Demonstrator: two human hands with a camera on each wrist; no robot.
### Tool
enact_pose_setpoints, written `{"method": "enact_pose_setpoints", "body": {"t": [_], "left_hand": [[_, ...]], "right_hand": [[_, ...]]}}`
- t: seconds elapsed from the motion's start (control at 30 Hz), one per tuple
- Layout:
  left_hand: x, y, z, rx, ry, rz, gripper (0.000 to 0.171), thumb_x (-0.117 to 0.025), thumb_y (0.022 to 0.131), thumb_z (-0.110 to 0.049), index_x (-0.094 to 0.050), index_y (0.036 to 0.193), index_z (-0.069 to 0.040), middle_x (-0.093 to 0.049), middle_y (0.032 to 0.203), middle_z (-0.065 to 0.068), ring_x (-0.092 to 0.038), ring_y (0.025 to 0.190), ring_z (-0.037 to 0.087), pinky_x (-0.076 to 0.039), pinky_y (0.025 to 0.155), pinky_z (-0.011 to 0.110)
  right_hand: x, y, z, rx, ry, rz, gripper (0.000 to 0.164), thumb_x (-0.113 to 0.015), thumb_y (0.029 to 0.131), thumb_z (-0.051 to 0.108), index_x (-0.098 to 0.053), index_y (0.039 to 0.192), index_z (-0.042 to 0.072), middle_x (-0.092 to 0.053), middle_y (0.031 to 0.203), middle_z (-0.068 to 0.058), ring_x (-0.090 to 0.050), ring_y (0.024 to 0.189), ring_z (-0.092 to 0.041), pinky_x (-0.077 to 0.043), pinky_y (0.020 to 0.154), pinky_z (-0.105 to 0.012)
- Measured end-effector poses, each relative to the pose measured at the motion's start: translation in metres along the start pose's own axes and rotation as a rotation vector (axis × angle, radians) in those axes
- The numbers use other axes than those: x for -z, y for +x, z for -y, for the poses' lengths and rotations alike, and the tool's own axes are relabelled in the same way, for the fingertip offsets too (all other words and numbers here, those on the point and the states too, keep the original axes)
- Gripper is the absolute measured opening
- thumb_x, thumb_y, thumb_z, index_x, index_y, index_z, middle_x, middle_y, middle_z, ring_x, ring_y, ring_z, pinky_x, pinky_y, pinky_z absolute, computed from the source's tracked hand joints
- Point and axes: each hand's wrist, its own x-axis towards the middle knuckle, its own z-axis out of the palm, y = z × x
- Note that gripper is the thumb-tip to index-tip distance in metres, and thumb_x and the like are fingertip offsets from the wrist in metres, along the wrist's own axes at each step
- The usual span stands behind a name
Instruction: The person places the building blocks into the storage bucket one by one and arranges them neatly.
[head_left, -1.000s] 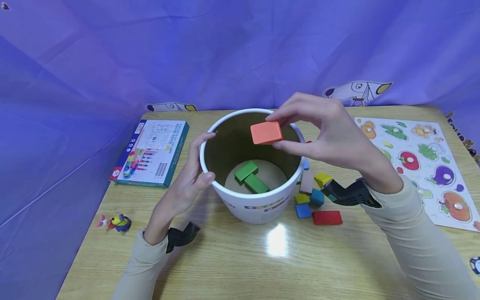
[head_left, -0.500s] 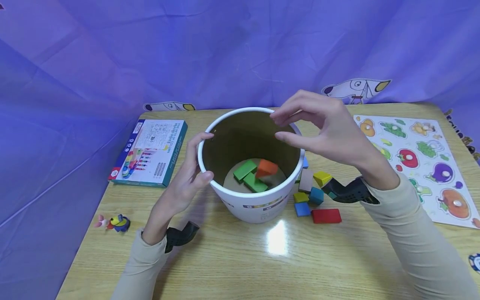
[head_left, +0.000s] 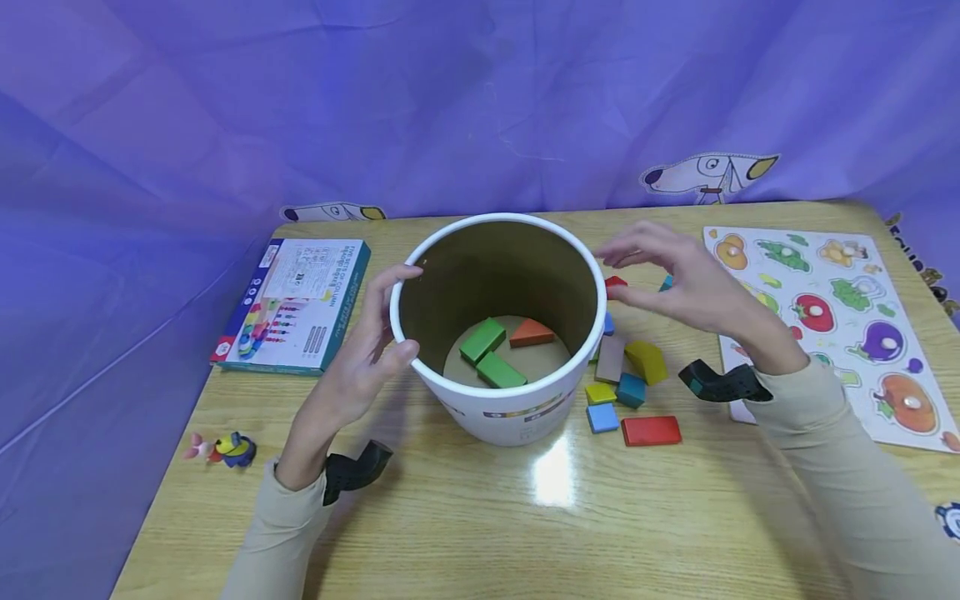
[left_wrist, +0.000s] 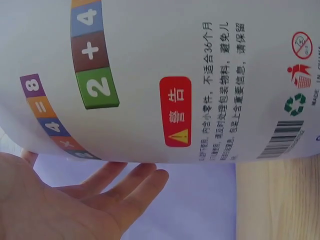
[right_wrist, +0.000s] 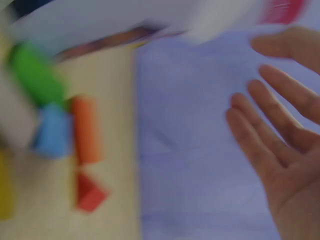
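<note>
A white bucket (head_left: 510,417) stands upright on the table. At its bottom lie two green blocks (head_left: 501,371) and an orange wedge-shaped block (head_left: 531,333). My left hand (head_left: 360,367) rests against the bucket's left side at the rim; in the left wrist view its fingers (left_wrist: 135,195) extend along the printed wall. Just right of the rim, my right hand (head_left: 678,275) is over the loose blocks with parted fingers and holds nothing. Under and near it are a red block (head_left: 651,431), a yellow block (head_left: 647,361), a grey block (head_left: 611,360) and a blue block (head_left: 602,417).
A flat cardboard box (head_left: 300,304) lies at the back left, with small toy figures (head_left: 234,449) in front of it. A vegetable puzzle board (head_left: 832,325) covers the right side of the table (head_left: 480,533). Behind hangs a purple curtain (head_left: 450,108).
My right hand let go of the orange block, which dropped into the bucket beside the green ones. That hand then moved right, away from the opening. My left hand stayed at the rim.
</note>
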Motion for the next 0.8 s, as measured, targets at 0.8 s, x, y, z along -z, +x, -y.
{"method": "enact_pose_setpoints", "body": {"t": [0.8], "left_hand": [[-0.003, 0.0, 0.001, -0.004, -0.058, -0.004, 0.071, -0.056, 0.093, -0.05, -0.02, 0.148, -0.025, -0.027, 0.153, 0.009, -0.038, 0.134, 0.04, -0.039, 0.1, 0.067]], "right_hand": [[-0.044, -0.023, -0.061, -0.229, -0.22, 0.349, 0.059, -0.086, 0.072, 0.022, -0.064, 0.125, 0.012, -0.059, 0.124, -0.008, -0.054, 0.113, -0.026, -0.047, 0.1, -0.052]]}}
